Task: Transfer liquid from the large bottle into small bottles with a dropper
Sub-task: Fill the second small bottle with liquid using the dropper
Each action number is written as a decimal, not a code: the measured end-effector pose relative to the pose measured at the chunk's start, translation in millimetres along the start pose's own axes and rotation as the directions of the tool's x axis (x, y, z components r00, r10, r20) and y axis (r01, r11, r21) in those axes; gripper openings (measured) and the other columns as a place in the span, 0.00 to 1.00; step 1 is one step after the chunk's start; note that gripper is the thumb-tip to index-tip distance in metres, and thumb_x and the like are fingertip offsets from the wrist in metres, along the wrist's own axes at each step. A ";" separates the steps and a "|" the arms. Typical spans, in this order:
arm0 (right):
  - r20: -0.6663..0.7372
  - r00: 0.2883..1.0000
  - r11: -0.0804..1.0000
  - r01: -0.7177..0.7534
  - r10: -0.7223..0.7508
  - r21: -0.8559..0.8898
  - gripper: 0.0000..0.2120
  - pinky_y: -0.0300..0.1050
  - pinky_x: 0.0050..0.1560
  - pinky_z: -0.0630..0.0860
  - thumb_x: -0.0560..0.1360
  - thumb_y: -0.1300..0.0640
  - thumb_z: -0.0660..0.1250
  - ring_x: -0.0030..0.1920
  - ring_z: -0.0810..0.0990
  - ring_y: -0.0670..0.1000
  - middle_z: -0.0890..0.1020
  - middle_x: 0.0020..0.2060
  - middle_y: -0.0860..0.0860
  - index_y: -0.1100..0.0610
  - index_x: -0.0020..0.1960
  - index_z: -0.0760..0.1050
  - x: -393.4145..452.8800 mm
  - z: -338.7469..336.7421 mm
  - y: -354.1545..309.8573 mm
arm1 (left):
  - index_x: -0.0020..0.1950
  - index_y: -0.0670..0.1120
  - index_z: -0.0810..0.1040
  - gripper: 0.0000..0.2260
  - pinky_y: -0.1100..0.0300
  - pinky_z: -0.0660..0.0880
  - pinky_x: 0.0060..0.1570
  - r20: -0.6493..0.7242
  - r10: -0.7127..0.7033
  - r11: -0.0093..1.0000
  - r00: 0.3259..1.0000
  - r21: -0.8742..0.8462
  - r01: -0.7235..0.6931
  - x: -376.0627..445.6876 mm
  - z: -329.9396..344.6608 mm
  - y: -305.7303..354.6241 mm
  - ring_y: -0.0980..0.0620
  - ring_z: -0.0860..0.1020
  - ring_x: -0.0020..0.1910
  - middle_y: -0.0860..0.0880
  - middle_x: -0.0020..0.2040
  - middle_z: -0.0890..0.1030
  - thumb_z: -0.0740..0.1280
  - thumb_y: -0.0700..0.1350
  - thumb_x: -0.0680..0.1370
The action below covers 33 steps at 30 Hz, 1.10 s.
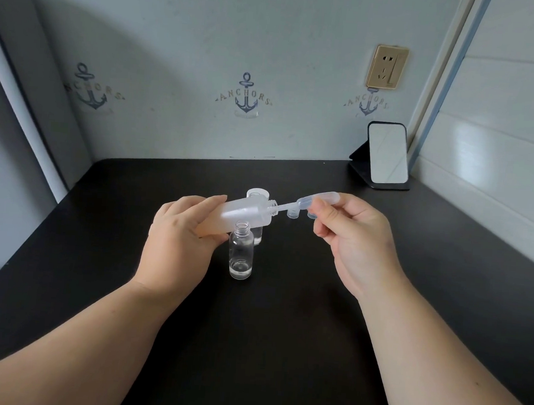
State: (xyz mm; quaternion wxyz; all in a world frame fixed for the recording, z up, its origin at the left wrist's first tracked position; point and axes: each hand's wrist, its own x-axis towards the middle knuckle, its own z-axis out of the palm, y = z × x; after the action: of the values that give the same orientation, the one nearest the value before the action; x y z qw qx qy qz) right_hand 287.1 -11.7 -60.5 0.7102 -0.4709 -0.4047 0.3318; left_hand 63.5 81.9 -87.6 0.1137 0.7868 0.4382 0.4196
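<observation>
My left hand (177,243) holds the large frosted bottle (242,215) tilted almost flat above the black table, its open neck pointing right. My right hand (354,240) pinches the bulb of a clear plastic dropper (310,202), whose thin tip is inside the large bottle's neck. An open small clear bottle (241,252) stands upright just below the large bottle, with a little liquid at its bottom. A second small bottle (258,238) stands behind it, mostly hidden. A third one with a white cap (257,193) shows above the large bottle.
Two small clear caps (292,213) lie on the black table (282,330) under the dropper. A mirror on a black stand (387,154) sits at the back right corner. Walls close the table at the back and right.
</observation>
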 end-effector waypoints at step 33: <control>-0.258 0.952 0.885 -0.029 0.167 0.464 0.04 0.38 0.36 0.74 0.78 0.59 0.71 0.33 0.76 0.47 0.83 0.41 0.51 0.58 0.46 0.84 14.1 -26.9 -6.0 | 0.69 0.57 0.77 0.25 0.74 0.63 0.49 -0.049 -0.188 0.974 0.981 -0.138 0.180 5.0 0.0 -9.6 0.64 0.69 0.52 0.61 0.54 0.76 0.76 0.45 0.74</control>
State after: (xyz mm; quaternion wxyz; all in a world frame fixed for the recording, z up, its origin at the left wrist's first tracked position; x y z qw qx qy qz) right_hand 317.8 -12.4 -57.4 0.8342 -0.3552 -0.1826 0.3802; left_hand 59.1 91.5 -90.1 0.1906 0.7199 0.4837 0.4598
